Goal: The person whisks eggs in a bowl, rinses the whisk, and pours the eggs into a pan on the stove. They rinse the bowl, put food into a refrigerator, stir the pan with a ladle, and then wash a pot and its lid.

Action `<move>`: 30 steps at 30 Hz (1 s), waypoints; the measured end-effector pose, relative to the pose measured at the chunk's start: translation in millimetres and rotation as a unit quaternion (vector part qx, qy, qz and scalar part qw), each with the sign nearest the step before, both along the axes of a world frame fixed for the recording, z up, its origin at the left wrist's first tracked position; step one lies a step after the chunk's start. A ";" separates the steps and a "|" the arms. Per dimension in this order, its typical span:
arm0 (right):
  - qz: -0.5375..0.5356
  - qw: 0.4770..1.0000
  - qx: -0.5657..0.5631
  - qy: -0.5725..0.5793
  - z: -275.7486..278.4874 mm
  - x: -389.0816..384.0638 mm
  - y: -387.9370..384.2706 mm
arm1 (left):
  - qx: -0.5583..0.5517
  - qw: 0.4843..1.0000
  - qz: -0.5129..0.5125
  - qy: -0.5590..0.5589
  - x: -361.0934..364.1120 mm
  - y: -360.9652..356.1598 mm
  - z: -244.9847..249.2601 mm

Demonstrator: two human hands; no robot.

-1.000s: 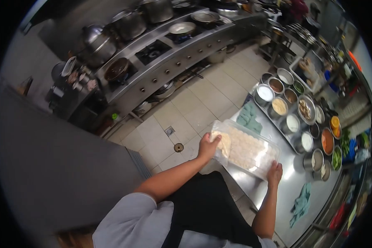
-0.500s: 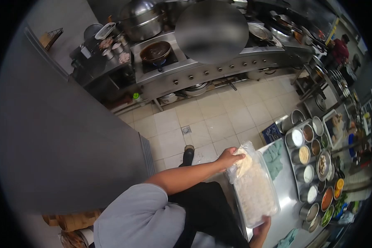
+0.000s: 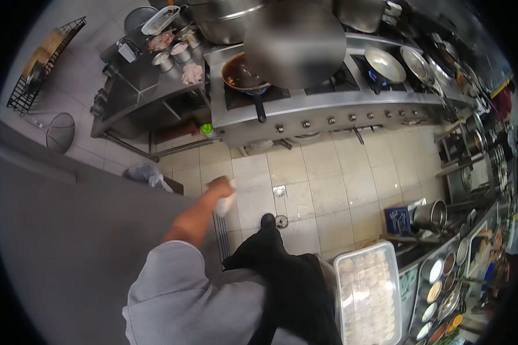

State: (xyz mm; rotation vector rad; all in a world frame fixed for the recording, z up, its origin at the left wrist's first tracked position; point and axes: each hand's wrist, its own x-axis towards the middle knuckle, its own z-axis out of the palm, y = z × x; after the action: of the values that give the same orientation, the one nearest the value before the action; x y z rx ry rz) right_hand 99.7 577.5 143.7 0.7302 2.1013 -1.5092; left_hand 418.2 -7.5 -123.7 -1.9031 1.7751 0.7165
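Observation:
My left hand (image 3: pixel 220 187) is stretched out over the floor beside the grey cabinet front, slightly blurred. Its fingers are closed round a pale plastic-wrapped bundle (image 3: pixel 227 204) that hangs below them; what is inside cannot be made out. At the lower right a clear plastic box (image 3: pixel 396 270) lies close against my body. Rows of round, pale balls (image 3: pixel 367 282) fill it, and light glints off a clear cover over part of them. My right hand is out of view.
A grey bag (image 3: pixel 147 172) sits by the cabinet's far edge. Across the tiled floor stands a stove (image 3: pixel 328 106) with a sauce-filled pan (image 3: pixel 244 73), its handle jutting out, and a lit burner under another pan (image 3: pixel 384 66). Ingredient tins (image 3: pixel 434 270) stand at right.
My left hand has swung left from the box to beside the cabinet, carrying the pale bundle. The box has shifted lower in view, and my right hand has left view. My view has turned left.

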 end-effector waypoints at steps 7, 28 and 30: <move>0.095 0.989 -0.098 0.048 -41.6 -48.3 -193.7 | 0.059 0.993 0.024 -0.098 150.1 -48.5 -29.1; 0.693 0.649 -0.263 -0.173 -116.3 -197.2 -748.9 | -0.090 0.861 0.495 -0.073 146.9 -53.3 21.1; 0.711 0.611 -0.253 -0.240 -115.0 -174.3 -780.9 | -0.042 0.911 0.394 -0.119 106.0 -52.4 40.4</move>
State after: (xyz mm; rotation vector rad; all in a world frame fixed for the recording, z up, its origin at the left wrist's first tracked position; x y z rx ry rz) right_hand -74.6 -203.4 28.8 -0.6619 0.9971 -0.6575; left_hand 524.1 -59.8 -83.3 -2.6476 0.8597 0.6138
